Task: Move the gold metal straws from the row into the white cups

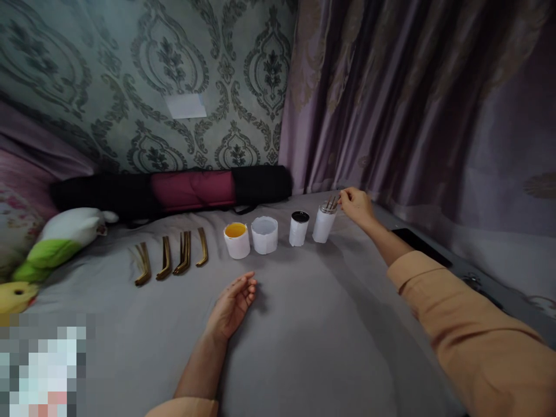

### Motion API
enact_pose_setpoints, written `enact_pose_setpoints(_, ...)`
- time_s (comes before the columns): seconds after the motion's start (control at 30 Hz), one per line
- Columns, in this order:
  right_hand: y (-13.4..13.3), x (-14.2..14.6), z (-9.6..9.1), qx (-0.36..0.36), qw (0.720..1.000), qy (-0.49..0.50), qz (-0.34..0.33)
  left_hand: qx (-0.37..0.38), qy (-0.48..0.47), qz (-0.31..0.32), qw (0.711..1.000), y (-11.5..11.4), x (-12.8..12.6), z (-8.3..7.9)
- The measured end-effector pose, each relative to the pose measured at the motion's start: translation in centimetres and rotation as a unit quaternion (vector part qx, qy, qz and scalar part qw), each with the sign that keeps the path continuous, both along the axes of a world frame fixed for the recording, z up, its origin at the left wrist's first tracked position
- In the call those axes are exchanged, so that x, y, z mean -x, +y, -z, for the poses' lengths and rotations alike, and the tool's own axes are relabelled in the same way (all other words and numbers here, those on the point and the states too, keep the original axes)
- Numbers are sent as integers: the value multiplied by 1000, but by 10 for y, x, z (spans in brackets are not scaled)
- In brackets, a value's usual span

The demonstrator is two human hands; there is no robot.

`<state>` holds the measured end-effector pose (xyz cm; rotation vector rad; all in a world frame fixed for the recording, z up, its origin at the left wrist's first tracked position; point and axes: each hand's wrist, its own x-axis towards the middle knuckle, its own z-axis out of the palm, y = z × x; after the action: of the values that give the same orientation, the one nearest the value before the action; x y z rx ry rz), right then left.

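Slender rods (331, 202) lean in a tall, cylindrical, white-wrapped jar (322, 227) on softly creased grey cloth (304, 324). My right hand (356, 205) brings pinched fingers to their tops; I can't tell whether it grips one. My left hand (233, 302), loosely half-open and empty, is near squat white tubs (264, 238).

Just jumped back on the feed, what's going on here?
A person's right hand is at the thin sticks standing in the rightmost jar; whether it grips one is too small to tell. The left hand is half-curled and holds nothing visible, in front of the yellow tub. The white tub and dark-topped can complete the row. Left of them, bent brass-coloured pieces lie in four groups on the grey sheet.
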<state>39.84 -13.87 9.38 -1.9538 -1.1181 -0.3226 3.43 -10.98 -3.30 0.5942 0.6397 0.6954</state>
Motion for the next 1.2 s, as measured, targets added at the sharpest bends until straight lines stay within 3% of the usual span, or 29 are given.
enact_pose_setpoints(0.5,-2,6,8,-9,999,-46,15,3,-4,-2,1000,1,0,1)
enact_pose_setpoints(1.2,-1,3,21,-35,999,-8,26,5,-2,-4,1000,1,0,0)
